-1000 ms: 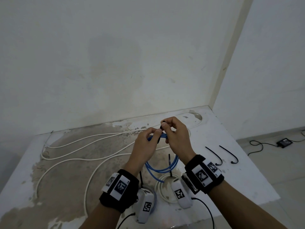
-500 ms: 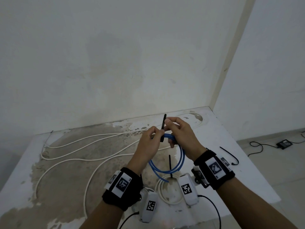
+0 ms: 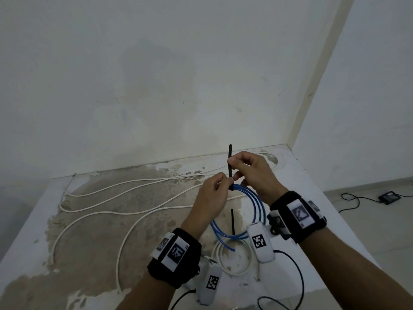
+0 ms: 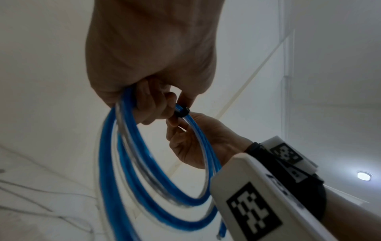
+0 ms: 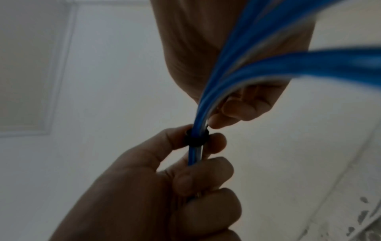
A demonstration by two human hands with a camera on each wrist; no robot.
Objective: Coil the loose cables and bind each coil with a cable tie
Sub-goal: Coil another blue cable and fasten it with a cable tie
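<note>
I hold a blue cable coil (image 3: 253, 212) up over the table (image 3: 312, 189). My left hand (image 3: 225, 182) pinches the coil's top, thumb and forefinger right at the black cable tie (image 3: 230, 162) looped round the strands. My right hand (image 3: 232, 164) pinches the tie's tail, which stands upright above both hands. In the left wrist view the tie loop (image 4: 182, 112) sits snug round the blue coil (image 4: 128, 163). The right wrist view shows the same loop (image 5: 195, 137) between the fingertips of my left hand (image 5: 216, 143).
A small white cable coil (image 3: 232, 257) lies on the table under my wrists, with a black tie (image 3: 232, 221) sticking up from it. A long loose white cable (image 3: 134, 198) snakes across the stained tabletop. A black adapter (image 3: 390, 196) lies on the floor at right.
My right hand has drawn the tie's tail upward, so more of it now stands above the hands. The blue coil hangs lower and rounder between my wrists.
</note>
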